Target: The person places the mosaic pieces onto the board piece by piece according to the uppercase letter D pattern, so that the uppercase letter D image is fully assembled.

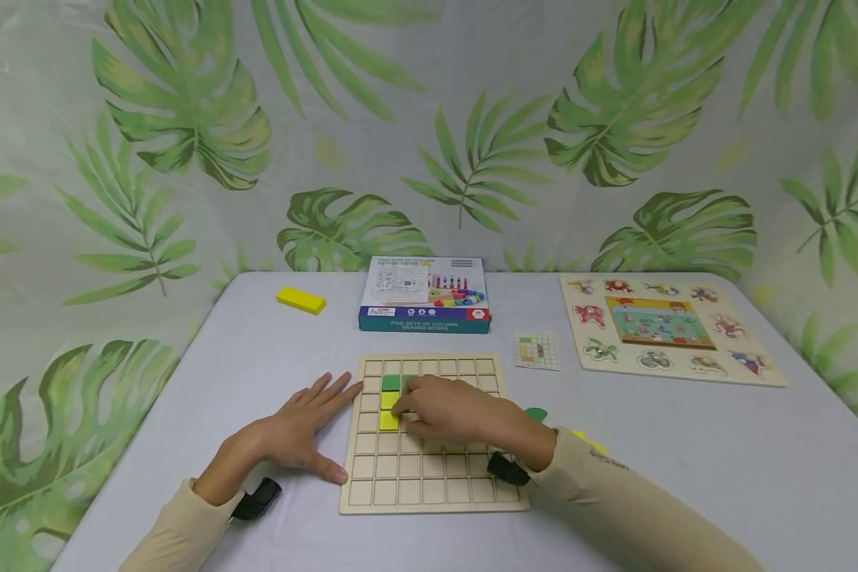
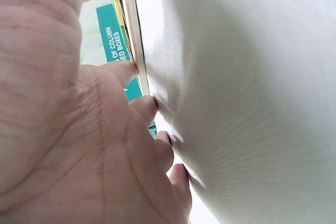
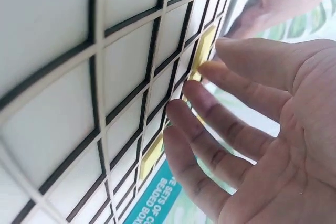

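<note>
A wooden grid board (image 1: 411, 492) lies on the table. In its second column from the left, a green tile (image 1: 391, 383) sits above two yellow tiles (image 1: 389, 421). My right hand (image 1: 457, 409) reaches across the board, its fingertips at the yellow tiles and hiding squares beneath. In the right wrist view its fingers (image 3: 231, 132) are loosely bent, with the index fingertip at a yellow tile (image 3: 205, 48); another pale yellow tile (image 3: 151, 159) shows farther along. My left hand (image 1: 296, 425) rests spread on the table, fingertips and thumb at the board's left edge.
A boxed bead set (image 1: 423, 295) stands behind the board. To its left lies a yellow block (image 1: 301, 300). A small pattern card (image 1: 537, 351) and a sea-animal puzzle board (image 1: 686, 361) are on the right. Green (image 1: 536, 414) and yellow pieces (image 1: 590, 442) lie beside my right forearm.
</note>
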Tool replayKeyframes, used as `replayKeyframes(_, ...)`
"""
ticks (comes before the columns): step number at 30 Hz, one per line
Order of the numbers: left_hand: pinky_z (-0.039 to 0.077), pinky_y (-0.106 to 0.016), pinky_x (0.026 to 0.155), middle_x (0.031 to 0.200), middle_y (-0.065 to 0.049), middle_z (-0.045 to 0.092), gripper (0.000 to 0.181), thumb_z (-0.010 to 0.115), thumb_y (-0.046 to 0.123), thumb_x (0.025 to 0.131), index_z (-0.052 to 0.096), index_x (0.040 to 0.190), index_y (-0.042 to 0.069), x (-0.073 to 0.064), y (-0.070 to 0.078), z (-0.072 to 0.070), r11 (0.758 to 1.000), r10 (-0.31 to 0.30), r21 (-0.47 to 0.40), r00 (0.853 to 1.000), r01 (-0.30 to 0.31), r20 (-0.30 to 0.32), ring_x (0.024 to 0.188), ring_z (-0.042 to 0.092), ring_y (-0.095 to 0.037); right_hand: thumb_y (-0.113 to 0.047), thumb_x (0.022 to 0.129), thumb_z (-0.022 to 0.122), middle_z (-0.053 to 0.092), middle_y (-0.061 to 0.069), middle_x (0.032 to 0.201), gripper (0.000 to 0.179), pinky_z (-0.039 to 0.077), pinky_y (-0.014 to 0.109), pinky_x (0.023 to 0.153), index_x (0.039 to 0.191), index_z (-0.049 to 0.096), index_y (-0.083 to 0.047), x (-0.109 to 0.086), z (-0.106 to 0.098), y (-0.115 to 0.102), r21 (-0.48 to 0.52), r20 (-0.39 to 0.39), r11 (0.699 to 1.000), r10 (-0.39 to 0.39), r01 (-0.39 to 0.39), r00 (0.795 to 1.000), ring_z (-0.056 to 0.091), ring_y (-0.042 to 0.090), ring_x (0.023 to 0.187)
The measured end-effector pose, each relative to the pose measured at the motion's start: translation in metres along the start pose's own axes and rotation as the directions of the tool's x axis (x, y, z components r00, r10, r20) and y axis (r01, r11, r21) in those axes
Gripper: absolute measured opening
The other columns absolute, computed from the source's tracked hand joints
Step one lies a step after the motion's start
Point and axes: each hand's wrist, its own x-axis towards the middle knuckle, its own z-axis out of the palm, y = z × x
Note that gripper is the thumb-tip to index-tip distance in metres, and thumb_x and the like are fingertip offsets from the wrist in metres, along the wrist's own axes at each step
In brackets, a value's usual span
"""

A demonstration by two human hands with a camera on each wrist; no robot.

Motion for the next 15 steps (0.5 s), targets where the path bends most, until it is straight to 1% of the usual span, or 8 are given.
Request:
replayKeyframes(3, 0.006, -0.069, 0.118, 0.169, -0.015, 0.007, 0.125, 0.086, 0.059, 0.067, 0.017, 0.162, 0.014, 0.001, -0.001, 0.001, 1.000, 0.006, -0.004, 1.000, -0.006, -0.001, 0.154, -0.001, -0.046, -0.022, 0.100, 0.063, 0.068, 0.000, 0.123, 0.025, 0.055, 0.032, 0.095, 0.122, 0.073, -0.018, -0.005, -0.001, 0.005, 0.022, -0.005, 1.000, -0.012, 0.012, 1.000, 0.063, 0.014, 0.113)
replayKeyframes(6, 0.006, -0.069, 0.118, 0.169, -0.015, 0.007, 0.125, 0.087, 0.058, 0.067, 0.017, 0.161, 0.013, 0.001, -0.001, 0.001, 1.000, 0.009, -0.007, 1.000, -0.009, -0.001, 0.154, -0.002, -0.046, -0.021, 0.099, 0.063, 0.069, -0.001, 0.120, 0.023, 0.055, 0.032, 0.093, 0.120, 0.073, -0.017, -0.015, -0.005, 0.012, 0.049, -0.015, 0.999, -0.008, 0.009, 1.000, 0.064, 0.014, 0.110)
replayKeyframes(8, 0.005, -0.069, 0.118, 0.169, -0.015, 0.007, 0.126, 0.087, 0.058, 0.067, 0.017, 0.162, 0.013, 0.002, -0.001, 0.001, 1.000, 0.008, -0.006, 1.000, -0.008, 0.000, 0.154, -0.002, -0.045, -0.020, 0.099, 0.064, 0.069, -0.001, 0.119, 0.023, 0.055, 0.032, 0.092, 0.120, 0.073, -0.016, -0.024, -0.008, 0.018, 0.067, -0.019, 0.998, -0.002, 0.004, 1.000, 0.064, 0.014, 0.109)
replayKeyframes(10, 0.005, -0.068, 0.118, 0.169, -0.015, 0.007, 0.126, 0.087, 0.057, 0.066, 0.017, 0.161, 0.013, 0.002, 0.000, 0.001, 1.000, 0.005, -0.007, 1.000, -0.005, -0.001, 0.154, -0.002, -0.045, -0.018, 0.099, 0.064, 0.069, -0.001, 0.116, 0.022, 0.055, 0.031, 0.087, 0.119, 0.073, -0.014, -0.033, -0.011, 0.025, 0.088, -0.026, 0.996, 0.002, 0.000, 1.000, 0.065, 0.014, 0.104)
replayKeyframes(15, 0.004, -0.068, 0.119, 0.169, -0.015, 0.007, 0.127, 0.088, 0.058, 0.066, 0.018, 0.161, 0.014, 0.001, 0.000, 0.000, 1.000, -0.004, -0.011, 1.000, 0.004, 0.003, 0.154, -0.003, -0.045, -0.017, 0.098, 0.064, 0.069, 0.000, 0.116, 0.022, 0.055, 0.031, 0.084, 0.118, 0.073, -0.013, -0.057, -0.017, 0.042, 0.107, -0.027, 0.994, 0.024, -0.021, 0.999, 0.065, 0.015, 0.102)
